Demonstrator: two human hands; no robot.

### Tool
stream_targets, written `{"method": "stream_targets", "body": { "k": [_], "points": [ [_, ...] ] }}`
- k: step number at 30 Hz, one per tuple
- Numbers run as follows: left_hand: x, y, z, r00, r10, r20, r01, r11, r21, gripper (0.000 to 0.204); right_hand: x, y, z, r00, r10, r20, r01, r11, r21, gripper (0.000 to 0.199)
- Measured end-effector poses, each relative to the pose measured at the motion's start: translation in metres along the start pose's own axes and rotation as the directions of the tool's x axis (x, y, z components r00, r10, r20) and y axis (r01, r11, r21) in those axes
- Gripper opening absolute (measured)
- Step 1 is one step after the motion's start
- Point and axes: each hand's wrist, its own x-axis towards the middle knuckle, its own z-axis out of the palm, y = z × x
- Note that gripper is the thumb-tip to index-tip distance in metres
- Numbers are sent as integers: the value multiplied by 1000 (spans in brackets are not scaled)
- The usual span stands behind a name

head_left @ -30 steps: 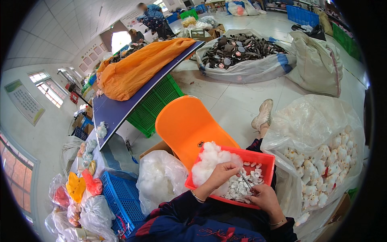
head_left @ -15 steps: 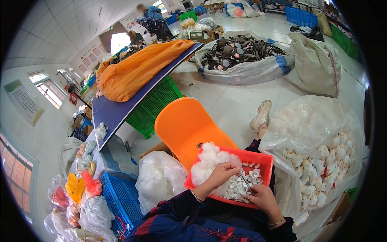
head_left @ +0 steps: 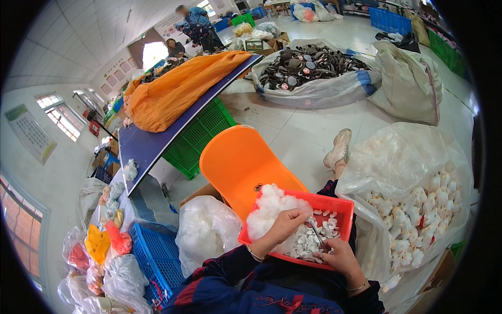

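My left hand (head_left: 285, 228) is closed in a pinch above the red plastic tray (head_left: 343, 210); what its fingers hold is too small to make out. Slim metal forceps (head_left: 317, 233) slant between my hands, gripped at the lower end by my right hand (head_left: 341, 257), their tip close to the left fingertips. The tray lies on my lap. Fluffy white stuffing (head_left: 272, 206) fills its left side, and many small white fabric pieces (head_left: 306, 245) lie loose to the right and beneath my hands.
An orange chair (head_left: 243, 167) stands beyond the tray. Left of it are a bag of stuffing (head_left: 204, 233) and a blue crate (head_left: 154, 259). A clear sack of white plush pieces (head_left: 408, 230) sits at my right. Farther off are a purple-topped table (head_left: 141, 149) and a sack of dark plush pieces (head_left: 314, 68).
Both hands keep almost the same place over the tray. The forceps have shifted slightly between them. In the background, a seated person's head has lifted a little.
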Motion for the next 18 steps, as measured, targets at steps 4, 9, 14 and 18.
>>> {"method": "stream_targets", "body": {
  "k": [4, 9, 14, 18],
  "points": [
    [0, 3, 2, 999, 43, 9, -42, 996, -73, 19, 0, -2, 0, 1000, -13, -8, 13, 1000, -7, 35],
    [5, -16, 1, 985, 174, 6, -172, 977, -130, 9, 1, 3, 1, 1000, 16, 5, -16, 999, 27, 42],
    [-2, -10, 2, 964, 263, -47, -250, 950, 186, 13, 3, 5, 5, 1000, -5, -7, 5, 998, 65, 43],
    [-6, -10, 7, 839, 540, -74, -433, 743, 511, 14, 5, 10, 12, 998, 63, 21, -66, 989, 136, 44]
  ]
}}
